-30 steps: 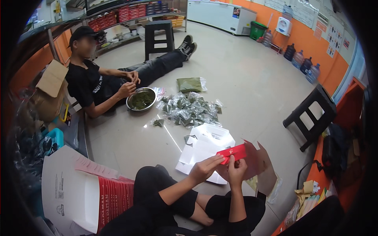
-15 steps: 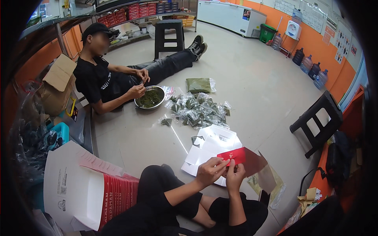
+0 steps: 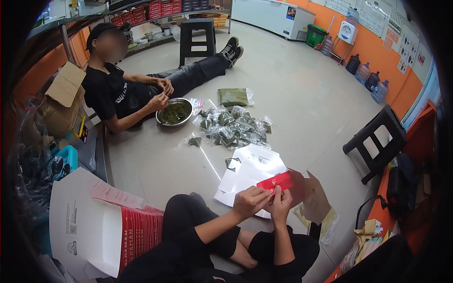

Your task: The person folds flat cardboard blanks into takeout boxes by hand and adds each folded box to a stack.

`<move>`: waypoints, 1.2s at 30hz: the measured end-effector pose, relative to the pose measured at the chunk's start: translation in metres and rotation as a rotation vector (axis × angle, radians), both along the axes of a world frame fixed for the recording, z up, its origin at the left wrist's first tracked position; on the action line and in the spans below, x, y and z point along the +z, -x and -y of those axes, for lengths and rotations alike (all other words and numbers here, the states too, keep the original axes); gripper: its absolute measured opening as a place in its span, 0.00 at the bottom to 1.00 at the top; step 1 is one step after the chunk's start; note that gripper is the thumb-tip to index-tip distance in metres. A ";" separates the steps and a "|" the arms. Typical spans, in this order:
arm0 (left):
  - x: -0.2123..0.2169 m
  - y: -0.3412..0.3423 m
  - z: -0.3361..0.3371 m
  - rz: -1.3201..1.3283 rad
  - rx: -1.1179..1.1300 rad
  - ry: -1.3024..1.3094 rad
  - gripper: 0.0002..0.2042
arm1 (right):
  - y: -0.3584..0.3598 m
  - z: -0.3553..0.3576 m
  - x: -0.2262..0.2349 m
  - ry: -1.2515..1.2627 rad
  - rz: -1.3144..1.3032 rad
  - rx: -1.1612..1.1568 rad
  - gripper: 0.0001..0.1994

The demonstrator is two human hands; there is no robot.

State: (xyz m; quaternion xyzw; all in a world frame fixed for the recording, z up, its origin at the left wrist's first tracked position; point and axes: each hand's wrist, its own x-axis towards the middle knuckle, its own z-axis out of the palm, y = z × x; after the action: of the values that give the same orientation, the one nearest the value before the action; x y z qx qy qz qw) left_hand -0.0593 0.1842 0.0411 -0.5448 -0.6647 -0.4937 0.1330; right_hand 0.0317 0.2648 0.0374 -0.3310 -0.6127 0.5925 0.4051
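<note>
A red carton panel [image 3: 275,181] with a small pale print is held out in front of me, over the floor. My left hand [image 3: 250,201] is closed on its lower left edge, fingers pinched. My right hand [image 3: 281,203] grips the same edge just beside it, thumb upright against the red face. A darker brownish panel [image 3: 315,200] spreads to the right behind the hands; whether it joins the red one, I cannot tell. Under and beyond the hands lie white flat cartons [image 3: 252,167] on the floor.
Small clear bags of green leafy stuff [image 3: 231,126] form a pile, with a larger green pack [image 3: 235,96] behind. Far left, a seated person works over a metal bowl [image 3: 174,113]. Red-and-white cartons [image 3: 141,240] stand nested at my left; a black stool [image 3: 377,144] at right.
The whole view has shifted slightly, so everything sits a little further left and up. Both hands keep their hold on the red carton panel, almost unmoved.
</note>
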 end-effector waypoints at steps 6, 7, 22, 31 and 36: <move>0.005 0.003 -0.004 0.241 -0.021 -0.014 0.06 | 0.002 0.004 -0.012 -0.047 0.013 -0.023 0.14; 0.004 0.004 -0.004 0.243 -0.022 -0.011 0.06 | 0.006 0.005 -0.015 -0.107 0.041 -0.028 0.14; -0.009 0.059 0.002 0.774 -0.668 0.681 0.46 | 0.000 0.007 0.001 0.086 0.060 0.329 0.11; -0.008 0.039 -0.003 0.683 -0.578 0.441 0.41 | -0.006 -0.008 -0.002 0.079 0.139 0.308 0.10; -0.008 0.042 -0.004 0.631 -0.483 0.389 0.39 | -0.008 -0.010 0.005 0.048 0.132 0.350 0.12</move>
State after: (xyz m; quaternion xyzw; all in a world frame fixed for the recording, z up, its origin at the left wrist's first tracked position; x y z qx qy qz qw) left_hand -0.1015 0.1885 0.0330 -0.5222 -0.6069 -0.5184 -0.3005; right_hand 0.0399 0.2747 0.0427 -0.2670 -0.6718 0.6453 0.2469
